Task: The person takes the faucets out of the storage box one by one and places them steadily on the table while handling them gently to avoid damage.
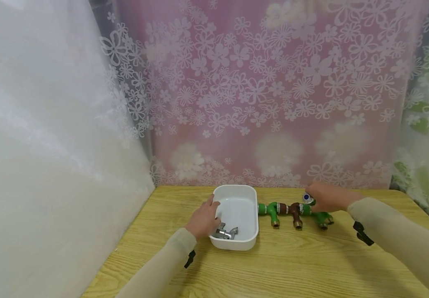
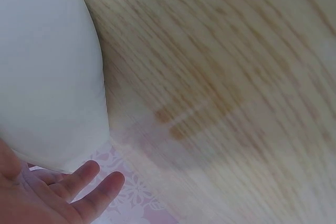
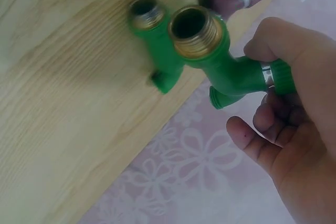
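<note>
My left hand [image 1: 204, 218] rests at the left rim of a white basin [image 1: 252, 243], with fingers reaching over the edge. In the left wrist view its fingers [image 2: 100, 195] stretch beside the basin's white wall. Inside the basin, close to that hand, lies a chrome tap [image 1: 226, 234]. My right hand [image 1: 328, 196] pinches a green tap [image 3: 231, 74] between thumb and fingers. This tap has a threaded brass spout, and a knob with a blue centre [image 1: 306, 197] shows beside the fingers. Another green tap [image 3: 160, 51] lies on the table behind it.
Right of the basin a row holds a green tap [image 1: 273, 212] and a brown tap [image 1: 295, 215], handles towards the basin. Everything stands on a wood-grain table [image 1: 274, 265]. A pink flowered curtain [image 1: 266, 103] hangs behind, with a whitish sheet [image 1: 50, 145] at the left.
</note>
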Available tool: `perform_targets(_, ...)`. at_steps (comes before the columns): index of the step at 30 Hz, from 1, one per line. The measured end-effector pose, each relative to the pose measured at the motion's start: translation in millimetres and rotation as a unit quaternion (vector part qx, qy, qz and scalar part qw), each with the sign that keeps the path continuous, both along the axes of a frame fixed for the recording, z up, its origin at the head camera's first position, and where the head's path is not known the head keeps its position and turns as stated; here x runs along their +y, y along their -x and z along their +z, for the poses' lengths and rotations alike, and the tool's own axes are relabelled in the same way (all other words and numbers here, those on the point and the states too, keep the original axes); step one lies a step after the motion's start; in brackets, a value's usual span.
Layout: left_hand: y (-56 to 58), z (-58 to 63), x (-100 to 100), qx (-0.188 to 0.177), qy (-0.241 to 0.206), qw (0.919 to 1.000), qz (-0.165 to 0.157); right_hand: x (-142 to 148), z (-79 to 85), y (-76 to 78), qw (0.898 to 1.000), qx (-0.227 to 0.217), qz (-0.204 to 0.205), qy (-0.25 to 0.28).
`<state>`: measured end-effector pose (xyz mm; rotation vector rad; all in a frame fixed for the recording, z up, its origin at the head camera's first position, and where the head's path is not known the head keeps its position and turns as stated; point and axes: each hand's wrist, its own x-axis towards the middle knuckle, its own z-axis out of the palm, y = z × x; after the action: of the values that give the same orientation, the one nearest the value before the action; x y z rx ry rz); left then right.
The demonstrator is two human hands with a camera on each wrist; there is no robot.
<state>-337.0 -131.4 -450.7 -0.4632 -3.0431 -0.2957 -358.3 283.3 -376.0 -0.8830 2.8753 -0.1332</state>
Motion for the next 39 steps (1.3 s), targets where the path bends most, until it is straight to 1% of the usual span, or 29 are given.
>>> perform_targets(7, 1.7, -1.9, 0, 0.009, -0.003, 0.9999, -0.005, 19, -8.9, 1.4, 1.000, 0.009, -0.005, -0.011)
perform_targets(10, 1.8, -2.1, 0, 0.008, -0.005, 0.9999, -0.004, 26, -13.0, 2.4, 1.000, 0.013, -0.009, -0.014)
perform_targets(16, 2.3, -3.4, -1, 0.009, -0.004, 0.9999, -0.005, 37, -19.9, 3.8, 1.000, 0.009, -0.023, -0.016)
perform_targets(21, 1.8, -2.8, -1, 0.007, -0.008, 0.9999, -0.004, 46, -27.4, 5.7, 0.999, 0.019, -0.026, -0.023)
perform_targets(25, 1.9, -2.6, 0, 0.006, -0.007, 1.0000, -0.003, 50, -34.9, 8.3, 0.999, 0.021, -0.026, -0.026)
perform_targets(29, 2.9, -4.1, 0, 0.006, -0.005, 1.0000, -0.003, 53, -40.9, 9.8, 0.999, 0.014, -0.029, -0.022)
perform_targets(32, 3.1, -4.6, 0, 0.005, -0.006, 1.0000, -0.003, 53, -42.5, 9.0, 0.999, 0.013, -0.026, -0.023)
perform_targets(35, 3.3, -4.8, 0, 0.005, -0.007, 1.0000, -0.002, 52, -42.0, 6.6, 0.999, 0.022, -0.022, -0.028)
perform_targets(39, 3.3, -4.8, 0, 0.004, -0.006, 1.0000, 0.001, 53, -43.9, 6.1, 0.999, 0.024, -0.030, -0.039)
